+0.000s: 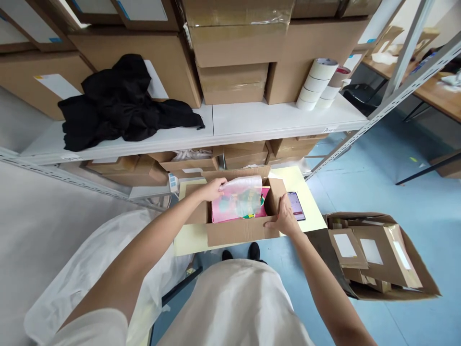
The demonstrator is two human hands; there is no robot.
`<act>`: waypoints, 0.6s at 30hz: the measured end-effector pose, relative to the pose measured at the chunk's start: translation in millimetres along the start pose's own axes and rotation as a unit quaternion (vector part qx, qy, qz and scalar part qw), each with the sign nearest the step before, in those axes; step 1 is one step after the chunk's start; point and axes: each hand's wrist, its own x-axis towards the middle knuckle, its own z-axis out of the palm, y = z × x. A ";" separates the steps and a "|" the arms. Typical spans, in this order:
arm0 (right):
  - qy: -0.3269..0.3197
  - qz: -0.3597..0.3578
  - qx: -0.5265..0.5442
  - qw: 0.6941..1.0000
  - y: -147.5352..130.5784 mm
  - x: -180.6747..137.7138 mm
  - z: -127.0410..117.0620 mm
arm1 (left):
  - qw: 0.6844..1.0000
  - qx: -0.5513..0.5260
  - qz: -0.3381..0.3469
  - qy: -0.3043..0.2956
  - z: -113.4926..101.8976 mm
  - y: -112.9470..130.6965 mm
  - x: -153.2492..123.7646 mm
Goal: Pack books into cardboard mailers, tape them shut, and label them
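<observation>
Both arms reach forward and down to an open cardboard box [237, 231] on the pale yellow surface [190, 241]. The left hand [212, 189] pinches the 10 o'clock corner of a clear plastic packet [242, 198] lying over pink contents inside the box. The right hand [284, 219] is closed on the box's wall at 4 o'clock. A phone [297, 205] lies at 3 o'clock, just beside the box. On the shelf [273, 117] beyond are a black garment [122, 101] at 11 o'clock and tape rolls [317, 84] at 1 o'clock.
</observation>
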 end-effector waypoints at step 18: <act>0.109 0.033 0.049 0.992 24.7 14.6 -18.3 | 0.931 0.158 -0.172 0.282 48.0 -11.5 -100.5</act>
